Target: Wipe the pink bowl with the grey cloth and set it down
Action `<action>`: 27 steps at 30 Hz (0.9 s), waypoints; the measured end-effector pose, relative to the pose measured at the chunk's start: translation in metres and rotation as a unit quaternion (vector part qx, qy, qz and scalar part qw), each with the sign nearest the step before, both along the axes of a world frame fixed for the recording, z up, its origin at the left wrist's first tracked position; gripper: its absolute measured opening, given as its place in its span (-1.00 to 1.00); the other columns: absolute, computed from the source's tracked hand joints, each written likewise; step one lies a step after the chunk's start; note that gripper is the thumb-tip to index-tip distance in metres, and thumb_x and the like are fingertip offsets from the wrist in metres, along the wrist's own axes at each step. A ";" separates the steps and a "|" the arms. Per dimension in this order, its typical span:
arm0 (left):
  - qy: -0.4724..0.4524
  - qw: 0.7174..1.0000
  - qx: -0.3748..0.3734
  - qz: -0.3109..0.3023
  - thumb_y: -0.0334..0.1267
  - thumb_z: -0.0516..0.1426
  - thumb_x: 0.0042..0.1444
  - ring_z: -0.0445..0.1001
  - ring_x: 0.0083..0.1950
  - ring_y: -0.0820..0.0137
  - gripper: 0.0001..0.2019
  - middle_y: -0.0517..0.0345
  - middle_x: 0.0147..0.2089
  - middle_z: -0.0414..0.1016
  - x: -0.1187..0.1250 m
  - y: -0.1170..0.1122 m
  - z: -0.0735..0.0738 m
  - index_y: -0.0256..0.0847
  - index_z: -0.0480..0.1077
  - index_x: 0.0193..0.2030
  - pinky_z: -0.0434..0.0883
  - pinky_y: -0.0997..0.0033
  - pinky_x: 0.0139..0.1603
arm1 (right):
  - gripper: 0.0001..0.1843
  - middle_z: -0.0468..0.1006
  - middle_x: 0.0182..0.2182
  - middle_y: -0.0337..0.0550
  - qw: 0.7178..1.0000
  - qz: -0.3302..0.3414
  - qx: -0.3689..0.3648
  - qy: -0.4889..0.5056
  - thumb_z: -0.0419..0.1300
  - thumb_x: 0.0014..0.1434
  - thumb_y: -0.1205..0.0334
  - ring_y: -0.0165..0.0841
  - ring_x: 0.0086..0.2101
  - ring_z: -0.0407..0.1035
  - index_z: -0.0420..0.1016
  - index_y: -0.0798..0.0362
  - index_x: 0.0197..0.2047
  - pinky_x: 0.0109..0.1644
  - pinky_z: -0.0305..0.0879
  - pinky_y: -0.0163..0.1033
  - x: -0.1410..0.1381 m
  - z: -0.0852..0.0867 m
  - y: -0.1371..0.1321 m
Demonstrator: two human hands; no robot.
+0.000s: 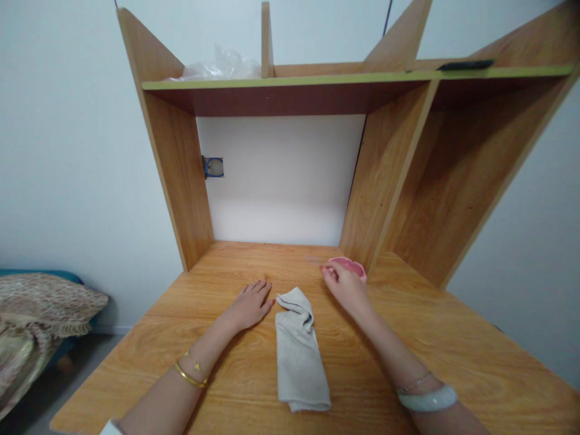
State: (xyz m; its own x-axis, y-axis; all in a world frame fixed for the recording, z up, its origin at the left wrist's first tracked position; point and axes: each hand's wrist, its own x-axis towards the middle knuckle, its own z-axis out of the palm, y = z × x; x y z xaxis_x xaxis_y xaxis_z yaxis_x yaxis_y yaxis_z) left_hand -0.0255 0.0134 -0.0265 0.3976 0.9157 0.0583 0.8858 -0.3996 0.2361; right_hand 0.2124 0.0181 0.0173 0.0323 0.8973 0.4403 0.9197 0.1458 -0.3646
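Observation:
My left hand [252,304] lies on the desk with its fingers stretched out, just left of a folded grey cloth [299,353]. The cloth's top end is bunched and turned over. To the right, my right hand [345,287] is closed, thumb and fingertips brought together in front of a pink bowl [356,266]. This hand covers the bowl's front left side. A faint, see-through patch shows beside the fingertips; whether they hold it is too unclear to make out.
The wooden desk [217,393] carries a hutch with upright side panels [385,175] and an upper shelf [290,81]. A clear plastic bag [222,65] and a dark object [466,64] lie up there. An uncovered wall box [214,167] sits at the back; a bed [40,314] stands left.

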 end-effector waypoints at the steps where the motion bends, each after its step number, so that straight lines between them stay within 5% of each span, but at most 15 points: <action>1: 0.000 1.000 0.008 0.000 -0.02 -0.19 0.15 -0.05 0.26 0.25 -0.45 -0.07 0.26 -0.02 0.000 0.000 0.000 -0.30 0.02 0.21 -0.10 0.22 0.19 | -0.65 0.50 -0.49 -0.18 0.999 0.044 -0.020 -0.004 -0.12 0.15 0.06 -0.37 -0.46 0.35 0.43 0.02 -0.31 -0.44 0.07 -0.34 -0.009 -0.001 -0.003; 9: -0.025 0.998 0.057 -0.007 -0.08 -0.12 0.14 0.07 0.20 0.27 -0.55 -0.01 0.20 0.14 0.003 0.000 -0.001 -0.24 0.18 0.11 0.00 0.26 0.16 | -0.53 0.50 -0.43 -0.18 0.976 0.162 -0.123 -0.073 0.07 -0.11 -0.22 -0.35 -0.40 0.33 0.45 0.03 -0.40 -0.45 0.02 -0.35 -0.041 -0.006 -0.021; 15: -0.068 0.994 0.088 -0.005 -0.19 -0.08 0.13 0.18 0.11 0.30 -0.68 0.07 0.08 0.28 0.006 0.001 0.003 -0.18 0.29 -0.02 0.10 0.30 0.09 | -0.75 0.50 -0.45 -0.23 0.963 0.171 -0.174 -0.111 0.16 -0.13 0.06 -0.38 -0.40 0.33 0.45 0.02 -0.39 -0.47 -0.01 -0.37 -0.031 -0.002 -0.019; 21: -0.125 0.988 0.089 0.011 -0.23 -0.07 0.10 0.31 -0.08 0.29 -0.76 0.06 -0.15 0.41 0.009 -0.001 0.011 -0.20 0.38 -0.24 0.20 0.33 -0.04 | -0.75 0.48 -0.52 -0.23 0.964 0.183 -0.180 -0.073 0.18 -0.15 0.04 -0.40 -0.48 0.30 0.43 0.06 -0.46 -0.53 -0.05 -0.37 -0.026 -0.002 -0.017; 24: -0.163 0.985 0.063 0.006 -0.19 -0.06 0.09 0.34 -0.18 0.30 -0.76 0.07 -0.29 0.43 0.012 -0.002 0.013 -0.22 0.39 -0.36 0.21 0.36 -0.11 | -0.86 0.48 -0.54 -0.22 0.969 0.184 -0.164 -0.006 0.13 -0.13 0.19 -0.39 -0.49 0.32 0.39 0.08 -0.48 -0.50 0.03 -0.37 -0.026 -0.007 -0.012; 27: -0.236 0.972 -0.012 -0.002 -0.10 -0.03 0.07 0.34 -0.26 0.32 -0.70 0.10 -0.39 0.42 0.015 -0.004 0.015 -0.25 0.40 -0.44 0.21 0.40 -0.17 | -0.81 0.51 -0.43 -0.16 0.941 0.237 -0.146 0.191 0.10 -0.11 0.19 -0.34 -0.41 0.38 0.37 0.10 -0.39 -0.40 0.19 -0.33 -0.025 -0.010 -0.005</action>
State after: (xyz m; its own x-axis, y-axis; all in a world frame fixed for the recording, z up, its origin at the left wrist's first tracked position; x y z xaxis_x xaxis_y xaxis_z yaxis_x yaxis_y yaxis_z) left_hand -0.0103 0.0097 -0.0117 0.3356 0.9172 0.2145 0.6742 -0.3929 0.6254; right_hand 0.1875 0.0129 0.0074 -0.2960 0.9318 0.2101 0.5708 0.3489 -0.7433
